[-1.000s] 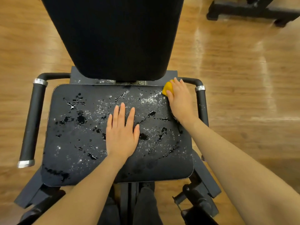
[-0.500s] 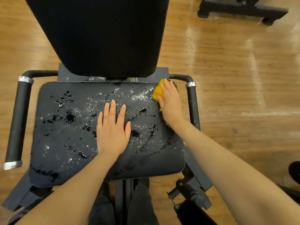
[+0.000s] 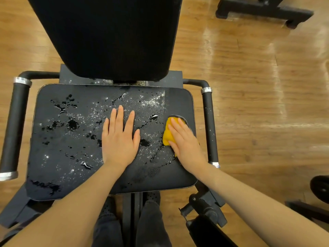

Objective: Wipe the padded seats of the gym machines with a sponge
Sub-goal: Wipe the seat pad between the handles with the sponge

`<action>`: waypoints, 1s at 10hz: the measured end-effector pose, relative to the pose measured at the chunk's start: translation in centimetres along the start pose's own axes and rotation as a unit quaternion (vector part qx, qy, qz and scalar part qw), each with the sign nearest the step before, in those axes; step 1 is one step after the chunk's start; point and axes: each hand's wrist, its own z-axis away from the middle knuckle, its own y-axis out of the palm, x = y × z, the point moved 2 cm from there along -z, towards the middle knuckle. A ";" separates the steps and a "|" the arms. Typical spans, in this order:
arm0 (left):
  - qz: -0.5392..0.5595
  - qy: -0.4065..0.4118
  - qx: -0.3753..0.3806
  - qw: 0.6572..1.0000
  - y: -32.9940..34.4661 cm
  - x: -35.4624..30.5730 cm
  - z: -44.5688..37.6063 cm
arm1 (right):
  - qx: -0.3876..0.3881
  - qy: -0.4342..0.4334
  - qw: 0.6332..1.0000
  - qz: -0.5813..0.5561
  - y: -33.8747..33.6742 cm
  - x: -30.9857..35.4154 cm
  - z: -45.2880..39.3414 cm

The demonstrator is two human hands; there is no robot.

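A black padded seat (image 3: 71, 166) of a gym machine lies below me, spotted with water drops and white foam specks. My right hand (image 3: 187, 141) presses a yellow sponge (image 3: 168, 133) flat against the seat's right side, near the middle of that edge. A dry-looking wiped strip runs from the far right corner down to the sponge. My left hand (image 3: 120, 138) rests flat, fingers spread, on the seat's centre and holds nothing. The upright black backrest (image 3: 105, 36) rises behind the seat.
Black foam-covered handles with silver rings flank the seat, one on the left (image 3: 15, 127) and one on the right (image 3: 209, 125). The floor is glossy wood. Another machine's black base (image 3: 263, 9) stands at the far right. My dark-trousered legs (image 3: 151, 221) are below the seat.
My right hand has dragged the sponge from the seat's far right corner toward me along the right edge, leaving a wiped strip. My left hand has stayed flat on the seat.
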 end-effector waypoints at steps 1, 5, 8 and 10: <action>-0.005 -0.002 0.002 1.000 0.0 0.0 0.0 | -0.033 0.064 0.997 -0.024 -0.8 -0.2 -6.4; -0.007 0.001 -0.003 1.000 0.0 0.0 0.0 | -0.052 0.018 0.998 0.040 0.0 2.1 -2.0; -0.005 0.001 0.000 1.000 0.1 0.1 0.0 | -0.041 0.055 0.998 -0.010 0.1 1.2 -7.7; -0.004 0.000 -0.005 1.000 0.0 0.1 0.0 | -0.070 0.064 0.995 0.017 -1.2 1.1 -13.6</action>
